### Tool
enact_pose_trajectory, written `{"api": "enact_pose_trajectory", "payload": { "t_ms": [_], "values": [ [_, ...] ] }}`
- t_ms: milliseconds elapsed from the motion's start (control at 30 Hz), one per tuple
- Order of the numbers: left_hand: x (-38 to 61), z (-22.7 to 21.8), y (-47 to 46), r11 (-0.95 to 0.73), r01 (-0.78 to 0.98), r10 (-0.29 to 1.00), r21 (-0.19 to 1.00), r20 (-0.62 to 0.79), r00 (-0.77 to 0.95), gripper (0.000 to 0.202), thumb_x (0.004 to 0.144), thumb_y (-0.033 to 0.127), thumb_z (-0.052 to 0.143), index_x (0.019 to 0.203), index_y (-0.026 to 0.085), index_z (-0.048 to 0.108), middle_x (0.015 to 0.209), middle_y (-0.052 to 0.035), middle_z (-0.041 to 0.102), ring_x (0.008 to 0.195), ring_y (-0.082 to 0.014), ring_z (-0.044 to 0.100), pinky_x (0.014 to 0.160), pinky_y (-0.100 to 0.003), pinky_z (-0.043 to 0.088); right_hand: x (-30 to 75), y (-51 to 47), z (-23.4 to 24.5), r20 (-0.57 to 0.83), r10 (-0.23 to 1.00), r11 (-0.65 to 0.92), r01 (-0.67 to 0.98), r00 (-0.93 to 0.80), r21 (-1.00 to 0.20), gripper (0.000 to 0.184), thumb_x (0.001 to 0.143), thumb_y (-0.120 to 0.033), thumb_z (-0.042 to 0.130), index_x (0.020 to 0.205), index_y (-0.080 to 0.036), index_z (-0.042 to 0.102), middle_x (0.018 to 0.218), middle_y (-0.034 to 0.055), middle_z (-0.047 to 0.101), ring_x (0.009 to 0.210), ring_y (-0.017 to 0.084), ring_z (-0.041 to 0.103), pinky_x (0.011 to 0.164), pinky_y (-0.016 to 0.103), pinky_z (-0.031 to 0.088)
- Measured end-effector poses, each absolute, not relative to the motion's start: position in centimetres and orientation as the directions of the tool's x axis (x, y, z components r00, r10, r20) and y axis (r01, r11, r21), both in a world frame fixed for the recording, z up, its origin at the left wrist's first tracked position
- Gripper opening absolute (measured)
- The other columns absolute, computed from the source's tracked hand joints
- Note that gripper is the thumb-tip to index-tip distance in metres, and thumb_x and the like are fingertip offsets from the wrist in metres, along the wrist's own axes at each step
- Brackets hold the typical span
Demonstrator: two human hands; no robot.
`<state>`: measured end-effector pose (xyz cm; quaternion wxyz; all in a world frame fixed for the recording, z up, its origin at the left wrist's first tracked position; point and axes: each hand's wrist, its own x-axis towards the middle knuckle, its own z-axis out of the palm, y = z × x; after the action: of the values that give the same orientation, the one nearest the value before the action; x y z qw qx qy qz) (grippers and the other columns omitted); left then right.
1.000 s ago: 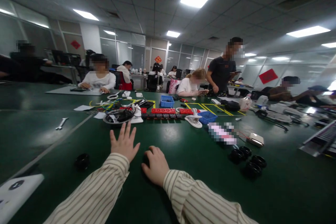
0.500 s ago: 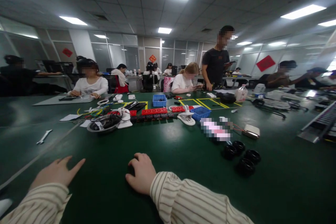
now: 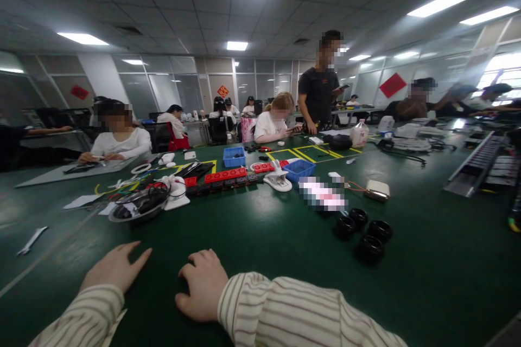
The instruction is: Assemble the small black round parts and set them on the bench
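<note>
My left hand (image 3: 115, 268) is over the green tabletop (image 3: 260, 244) at lower left, its thumb and fingers apart and nothing in it. To its right, my right hand (image 3: 203, 285) rests low on the table with loosely curled, parted fingers, holding nothing. Beyond the hands sits a round metal bowl (image 3: 118, 217) filled with dark items, beside a white clip-like device (image 3: 176, 193). A row of red and black blocks (image 3: 230, 175) stretches across the table behind them. Several small black wheels (image 3: 371, 249) stand to the right of my right hand.
A wrench (image 3: 33, 241) lies at far left. Two blue bins (image 3: 300, 170), a white clip (image 3: 278, 178), a small white-and-gold box (image 3: 376, 190) and a plastic jug (image 3: 359, 133) stand farther off. Metal racks (image 3: 468, 168) are at right. Co-workers sit across the table; one person stands (image 3: 321, 87).
The view has turned to the right, so the table things sit farther left. My hands have come closer together, both still empty.
</note>
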<state>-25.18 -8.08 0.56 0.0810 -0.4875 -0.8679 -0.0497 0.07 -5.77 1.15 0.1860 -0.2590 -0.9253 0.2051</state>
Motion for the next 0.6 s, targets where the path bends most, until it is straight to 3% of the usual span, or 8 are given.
{"api": "enact_pose_trajectory", "payload": {
  "t_ms": [167,433,600],
  "values": [
    [-19.3,1.6,-4.1,0.421,0.903,0.894,0.085,0.131,-0.429,0.06,0.076,0.051,0.032,0.116,0.011,0.052,0.123,-0.0126,0.051,0.112,-0.0282,0.048,0.093,-0.039,0.04,0.0,-5.7,1.2,0.242,0.53,0.814,0.409,-0.812,-0.412,0.04,0.07,-0.04,0.057,0.101,-0.015,0.059,0.111,0.0098,0.051,0.109,0.026,0.041,0.099,0.045,0.029],
    [-10.8,2.3,0.7,0.209,0.97,0.958,0.123,0.172,-0.229,0.052,0.079,0.048,0.035,0.114,0.014,0.053,0.12,-0.0104,0.053,0.103,-0.0267,0.053,0.087,-0.038,0.044,1.8,-4.3,1.1,0.225,0.43,0.877,0.346,-0.874,-0.334,0.055,0.07,-0.039,0.06,0.115,-0.008,0.051,0.112,0.0118,0.055,0.106,0.025,0.047,0.097,0.036,0.034],
    [-7.3,2.5,2.2,0.046,0.991,0.975,0.127,0.212,-0.072,0.051,0.081,0.046,0.036,0.114,0.012,0.054,0.116,-0.0125,0.055,0.098,-0.0274,0.055,0.084,-0.036,0.044,3.9,-3.0,1.4,0.178,0.438,0.871,0.367,-0.881,-0.328,0.044,0.072,-0.038,0.059,0.108,-0.014,0.057,0.11,0.0064,0.058,0.104,0.022,0.051,0.093,0.029,0.038]
  ]
}}
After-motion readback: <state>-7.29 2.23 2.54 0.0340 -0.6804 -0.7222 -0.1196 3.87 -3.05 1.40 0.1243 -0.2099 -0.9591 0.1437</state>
